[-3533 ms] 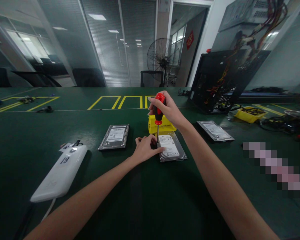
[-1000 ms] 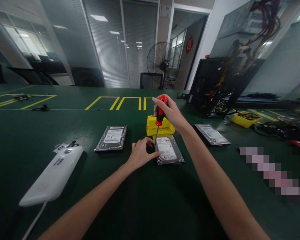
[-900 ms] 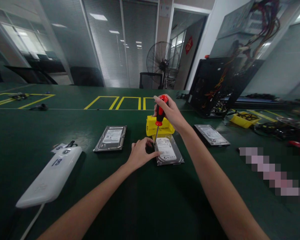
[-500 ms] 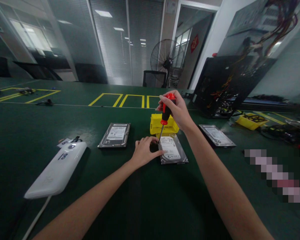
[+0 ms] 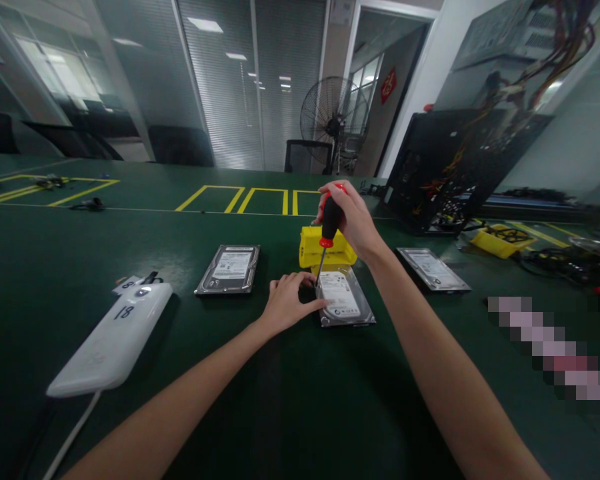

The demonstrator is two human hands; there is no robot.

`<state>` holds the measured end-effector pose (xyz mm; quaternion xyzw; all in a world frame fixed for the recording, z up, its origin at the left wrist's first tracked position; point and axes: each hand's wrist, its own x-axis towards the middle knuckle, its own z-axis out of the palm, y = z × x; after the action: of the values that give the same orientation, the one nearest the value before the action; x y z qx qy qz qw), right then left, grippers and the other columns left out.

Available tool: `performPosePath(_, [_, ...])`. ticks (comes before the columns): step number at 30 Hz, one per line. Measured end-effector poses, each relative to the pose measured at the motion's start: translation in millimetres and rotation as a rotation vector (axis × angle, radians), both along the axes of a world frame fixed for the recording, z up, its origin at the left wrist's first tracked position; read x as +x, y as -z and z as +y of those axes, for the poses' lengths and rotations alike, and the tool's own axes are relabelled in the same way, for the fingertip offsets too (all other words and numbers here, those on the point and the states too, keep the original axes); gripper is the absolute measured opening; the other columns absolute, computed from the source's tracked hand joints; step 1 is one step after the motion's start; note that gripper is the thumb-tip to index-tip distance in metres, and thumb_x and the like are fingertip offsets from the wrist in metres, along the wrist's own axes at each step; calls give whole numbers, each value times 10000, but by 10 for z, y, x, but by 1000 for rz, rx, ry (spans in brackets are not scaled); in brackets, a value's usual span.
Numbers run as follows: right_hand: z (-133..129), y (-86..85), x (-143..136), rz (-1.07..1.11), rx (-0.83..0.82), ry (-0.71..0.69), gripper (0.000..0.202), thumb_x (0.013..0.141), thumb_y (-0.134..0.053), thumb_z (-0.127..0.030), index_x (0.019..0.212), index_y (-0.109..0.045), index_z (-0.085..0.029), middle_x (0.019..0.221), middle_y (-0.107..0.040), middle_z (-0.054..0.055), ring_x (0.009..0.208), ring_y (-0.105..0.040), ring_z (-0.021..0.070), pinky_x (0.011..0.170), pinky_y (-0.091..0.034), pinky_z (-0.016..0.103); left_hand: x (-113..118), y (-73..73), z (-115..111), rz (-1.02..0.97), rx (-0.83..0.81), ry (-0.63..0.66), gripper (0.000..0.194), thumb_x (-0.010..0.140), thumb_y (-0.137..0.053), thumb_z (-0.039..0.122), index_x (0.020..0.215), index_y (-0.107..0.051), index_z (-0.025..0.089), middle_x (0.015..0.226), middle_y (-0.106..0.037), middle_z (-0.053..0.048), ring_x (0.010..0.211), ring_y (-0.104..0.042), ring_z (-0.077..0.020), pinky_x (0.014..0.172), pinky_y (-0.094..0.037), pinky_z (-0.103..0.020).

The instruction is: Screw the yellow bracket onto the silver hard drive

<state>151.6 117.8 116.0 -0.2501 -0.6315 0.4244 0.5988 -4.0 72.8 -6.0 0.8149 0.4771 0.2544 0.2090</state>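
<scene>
**Red-and-black screwdriver [image 5: 331,217] meets a flat silver metal hard drive [image 5: 361,307]**

The drive lies at the centre of the frame, label side up. Its white paper label [image 5: 341,294] carries print too small for me to read from where I stand, with a dark rounded logo [image 5: 337,312] at its lower left. On the frame's left side, a glossy white plastic device [image 5: 107,343] shows a dark "18", and the white tag [image 5: 129,285] just above it bears an "8". At the upper right, a red diamond-shaped sign [image 5: 389,85] holds one blurred character.

Bright bare metal borders the drive's label; a bright yellow plastic box [image 5: 343,251] stands at its far end.

The right hand [image 5: 351,217] grips the screwdriver's handle, the shaft slanting down to the drive's left edge. There the left hand [image 5: 291,301] curls, thumb on the drive, forefinger beside the tip; whether those fingers pinch anything, I cannot tell.
</scene>
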Motion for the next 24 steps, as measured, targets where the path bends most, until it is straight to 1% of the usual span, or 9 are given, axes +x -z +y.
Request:
performPosePath(4, [-33,-3,-16,-3,29,44,330,804,-640,-491,903,-484,-217,791,-540,-32,631,-559,74,610,-518,239,-1,6,5,-6,-2,5,586,735,-638,677,1131,-564,251,1070,-646,-31,1023,-558,-285,841,-359,-416])
performPosePath(8, [-63,-11,-38,-47,26,69,363,786,-657,-502,890,-434,-235,744,-547,-52,605,-551,72,622,-522,241,4,6,0,-5,6,-3,574,737,-644,668,1121,-567,248,1067,-650,-32,1021,-560,-284,841,-358,-418])
performPosePath(11, [-50,-7,-43,-39,19,36,369,795,-632,-532,908,-431,-244,722,-530,-61,573,-539,68,596,-515,240,6,-1,-9,-3,3,-3,558,749,-645,650,1128,-563,249,1068,-652,-30,1019,-565,-279,843,-358,-415])
performPosePath(14, [-26,4,-42,-6,7,-27,361,841,-541,-573,965,-474,-241,723,-522,-52,572,-545,76,592,-519,252,6,-3,-16,-13,-1,6,500,778,-640,609,1113,-563,247,1066,-653,-26,1018,-571,-277,847,-357,-418])
performPosePath(16, [-21,7,-45,6,8,-57,367,854,-515,-573,991,-504,-232,728,-523,-44,583,-551,82,595,-524,257,6,1,-16,-21,1,11,469,790,-637,589,1099,-564,243,1061,-654,-26,1018,-573,-278,851,-355,-422])
performPosePath(19, [-40,-1,-59,6,4,-37,349,839,-559,-546,955,-522,-219,751,-536,-33,612,-556,80,602,-524,243,8,10,-12,-26,2,9,465,785,-643,593,1074,-570,236,1051,-659,-27,1004,-577,-274,847,-354,-421])
performPosePath(24, [-87,-21,-87,-6,-3,21,344,792,-652,-497,901,-474,-223,751,-549,-41,628,-560,75,648,-536,241,11,11,-11,-16,4,-1,480,767,-645,628,1023,-581,227,1069,-658,-29,999,-576,-274,857,-347,-424])
